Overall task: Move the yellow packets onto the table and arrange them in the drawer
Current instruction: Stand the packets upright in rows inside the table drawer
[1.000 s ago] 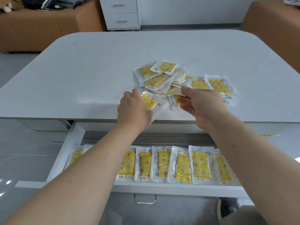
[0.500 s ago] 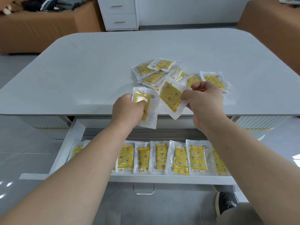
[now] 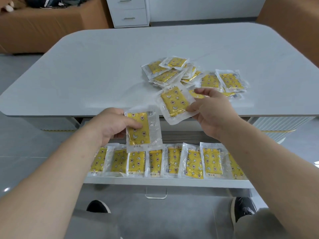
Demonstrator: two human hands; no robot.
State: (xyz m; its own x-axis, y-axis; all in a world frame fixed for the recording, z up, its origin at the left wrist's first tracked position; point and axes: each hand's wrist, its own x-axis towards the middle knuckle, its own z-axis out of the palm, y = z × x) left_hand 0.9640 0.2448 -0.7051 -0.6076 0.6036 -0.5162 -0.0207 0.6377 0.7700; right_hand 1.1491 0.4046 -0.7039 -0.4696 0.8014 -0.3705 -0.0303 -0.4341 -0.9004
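L hand (image 3: 112, 125) pinches packet (image 3: 139, 130), now off table (image 3: 103, 75) edge, above filed row (image 3: 209, 161) in drawer (image 3: 164, 181). R hand (image 3: 212, 111) pinches 2nd packet (image 3: 174, 102), lifted from pile (image 3: 189, 75) since 1 s ago. Judgement: both headed for drawer; pile remains.

Living room: sofas (image 3: 43, 30), drawer cabinet (image 3: 129, 12).

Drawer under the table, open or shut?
Open. The drawer sits pulled out from under the table, and a row of yellow packets shows inside it, side by side.
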